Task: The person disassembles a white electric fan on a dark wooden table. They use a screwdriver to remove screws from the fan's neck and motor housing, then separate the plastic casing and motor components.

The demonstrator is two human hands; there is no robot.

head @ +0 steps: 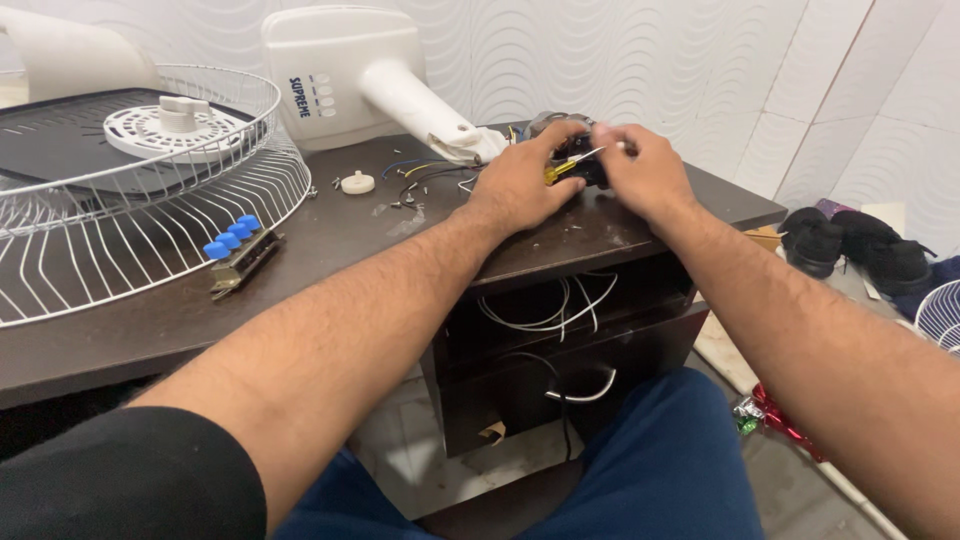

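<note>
a room in a home, used for a repair: beyond the hands a white wavy-panelled wall (640, 60), under them a dark wooden desk (330, 250), and to their right black shoes (850, 245) on the floor.

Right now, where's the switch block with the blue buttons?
In the head view, the switch block lies left on the dark table, touching the white fan guard's rim.

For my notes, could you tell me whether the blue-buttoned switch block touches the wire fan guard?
Apart: the head view shows dark desk between the switch block and the fan guard.
</note>
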